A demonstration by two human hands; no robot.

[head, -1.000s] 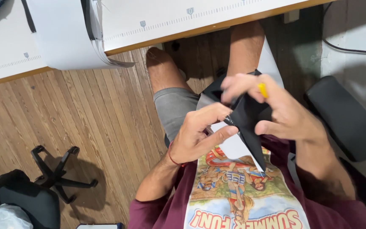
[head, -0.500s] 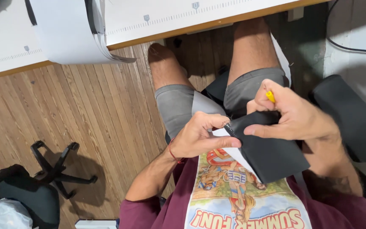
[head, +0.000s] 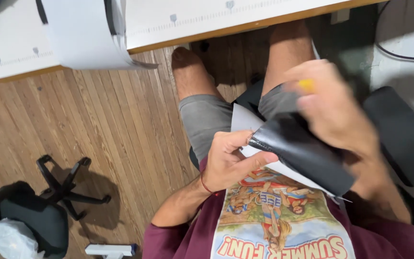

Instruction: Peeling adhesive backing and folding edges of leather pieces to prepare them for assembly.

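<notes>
We sat folding a black sheet [head: 307, 156] over our lap, left hand [head: 228, 160] pinching its folded end, right hand [head: 334, 115] blurred, fingers curled over it with a yellow tool [head: 306, 85]. Next, we judged, came pressing the crease flat.

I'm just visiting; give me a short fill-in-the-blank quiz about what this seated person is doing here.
1. Both hands hold a folded piece of ____ sheet material with a white underside.
2. The blurred right hand also holds a small ____ object.
3. The left hand wears a thin red ____ at the wrist.
4. The floor is made of ____ planks.

Missing words: black; yellow; band; wooden
</notes>
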